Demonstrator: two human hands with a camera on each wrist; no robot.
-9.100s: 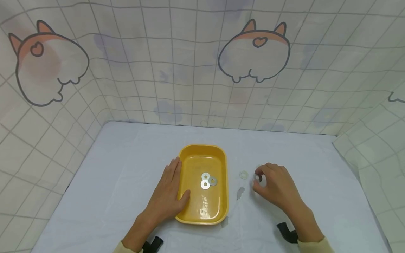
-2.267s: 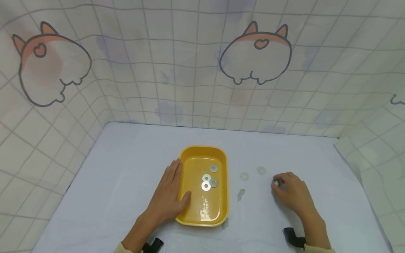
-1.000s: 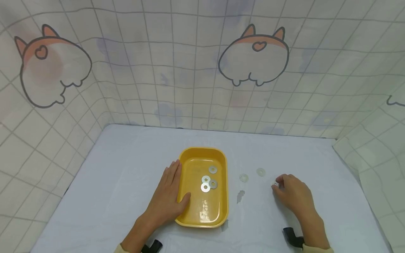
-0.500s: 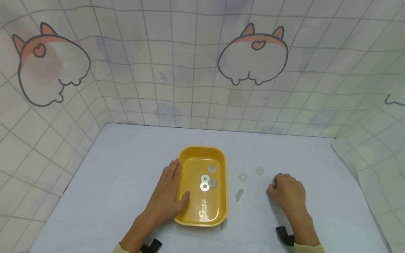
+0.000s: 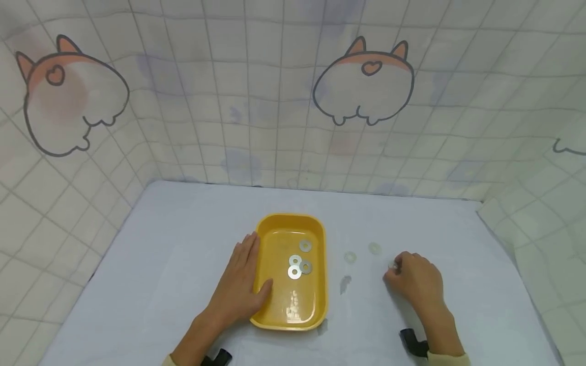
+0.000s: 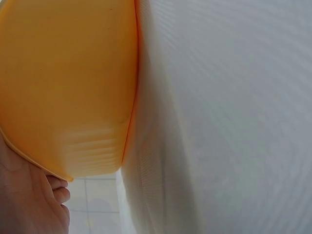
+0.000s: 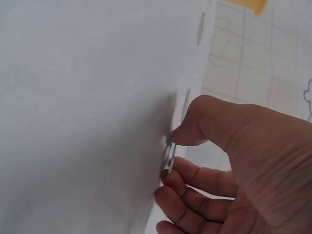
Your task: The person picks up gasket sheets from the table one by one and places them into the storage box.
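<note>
In the head view my left hand (image 5: 238, 284) lies with straight fingers along the left rim of a yellow tray (image 5: 293, 302), thumb over its edge. The left wrist view shows the tray's outer wall (image 6: 73, 87) against that hand. Several silvery washers lie in the tray, one flat washer (image 5: 305, 246) apart from an overlapping cluster (image 5: 295, 272). To the right, my right hand (image 5: 417, 279) pinches a metal washer (image 7: 168, 158) at the tabletop between thumb and fingertips; the fingers partly hide it. Two pale rings, a nearer ring (image 5: 350, 257) and a farther ring (image 5: 375, 248), lie between tray and hand.
A white cloth (image 5: 183, 254) covers the table. Grey patches, including a ragged patch (image 5: 345, 283), mark the cloth right of the tray. Patterned sheets (image 5: 256, 101) hang behind and at both sides. Black angular pieces (image 5: 412, 343) sit at both wrists.
Since the earliest frame, another washer has come into the tray's upper right. My right hand has moved right, then shifted slightly left and turned over its washer. My left hand stays on the tray.
</note>
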